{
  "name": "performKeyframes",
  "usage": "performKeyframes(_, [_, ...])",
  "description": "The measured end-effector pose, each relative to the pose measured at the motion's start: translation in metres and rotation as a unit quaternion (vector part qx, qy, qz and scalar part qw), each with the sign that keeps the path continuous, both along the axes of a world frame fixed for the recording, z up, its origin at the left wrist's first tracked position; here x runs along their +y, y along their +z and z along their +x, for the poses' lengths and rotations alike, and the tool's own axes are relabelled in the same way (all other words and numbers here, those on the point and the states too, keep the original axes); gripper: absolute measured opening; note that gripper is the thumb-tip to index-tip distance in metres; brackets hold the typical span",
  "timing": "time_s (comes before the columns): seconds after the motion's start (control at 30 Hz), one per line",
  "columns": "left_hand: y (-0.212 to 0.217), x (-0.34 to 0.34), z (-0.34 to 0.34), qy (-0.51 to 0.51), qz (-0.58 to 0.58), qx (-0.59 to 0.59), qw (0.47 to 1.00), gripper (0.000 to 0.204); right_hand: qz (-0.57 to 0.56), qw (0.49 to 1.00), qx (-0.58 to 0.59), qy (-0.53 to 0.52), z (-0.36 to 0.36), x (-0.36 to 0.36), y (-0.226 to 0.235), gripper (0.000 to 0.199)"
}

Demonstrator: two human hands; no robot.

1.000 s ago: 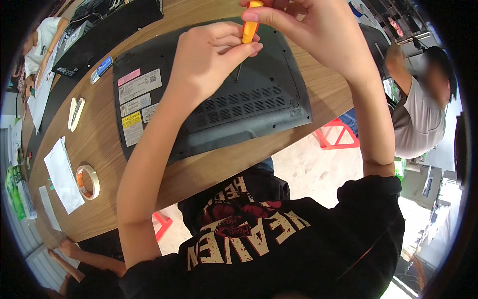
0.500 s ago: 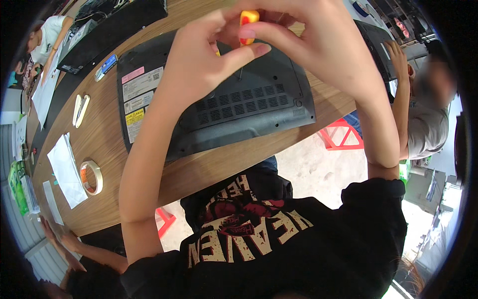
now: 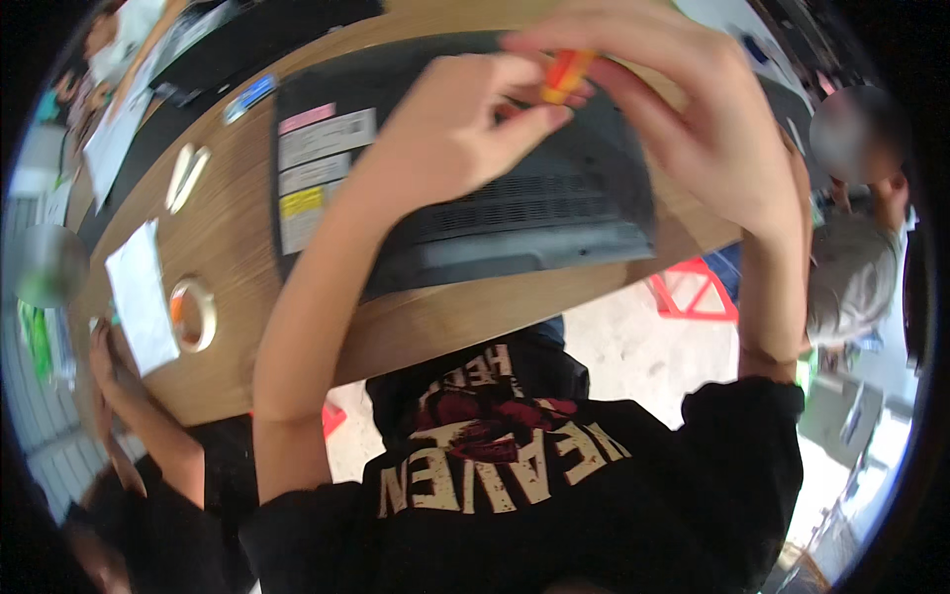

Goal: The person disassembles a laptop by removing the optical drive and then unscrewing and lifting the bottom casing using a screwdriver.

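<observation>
Both hands raised close under the head camera, above a dark grey device (image 3: pixel 515 213) lying bottom-up on the wooden table (image 3: pixel 247 257). Left hand (image 3: pixel 450 139) pinching the lower part of a small orange tool handle (image 3: pixel 566 74) between thumb and fingertips; right hand (image 3: pixel 693 119) curled over the top of the same handle, fingers wrapped down around it. Grip of each hand closed on the handle, 1 low for steadying, 1 high for pressing or turning, which looks like the reason for the stacked hold. Tip of the tool hidden behind the fingers, so contact with the device cannot be told.

Device turned with its vent slots and its label stickers (image 3: pixel 322 168) facing up, probably to give access to the underside; near edge just short of the table's edge, right in front of the black printed shirt (image 3: pixel 515 465).

Off to the left on the table, well apart from the hands: a roll of tape (image 3: pixel 193 314) lying flat, a white sheet of paper (image 3: pixel 143 297) just beside it, a pale pair of small oblong pieces (image 3: pixel 186 178) further back. Another person's arm (image 3: pixel 129 406) resting at the table's left edge, a second person (image 3: pixel 856 267) seated off to the right.
</observation>
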State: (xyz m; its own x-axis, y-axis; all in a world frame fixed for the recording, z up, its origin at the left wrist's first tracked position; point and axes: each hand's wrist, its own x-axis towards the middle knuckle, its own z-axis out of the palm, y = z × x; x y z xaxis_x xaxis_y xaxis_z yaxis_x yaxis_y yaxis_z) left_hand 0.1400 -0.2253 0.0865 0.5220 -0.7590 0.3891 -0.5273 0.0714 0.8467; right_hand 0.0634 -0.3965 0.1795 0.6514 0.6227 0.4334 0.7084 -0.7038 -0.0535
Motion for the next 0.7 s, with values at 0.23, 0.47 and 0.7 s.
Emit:
performKeyframes(0.23, [-0.006,-0.001,-0.018,0.114,-0.008,-0.077,0.991,0.028,0.27,0.93,0.217,-0.121,-0.011,0.007,-0.025,0.024])
performKeyframes(0.47, [-0.003,0.159,-0.03,0.472,0.069,-0.213,0.853,0.042,0.422,0.882,0.203,-0.052,-0.005,0.0,-0.054,0.031])
performKeyframes(0.7, [-0.057,0.321,-0.08,0.594,0.399,-0.207,0.667,0.081,0.423,0.881,0.212,-0.018,-0.005,-0.002,-0.058,0.03])
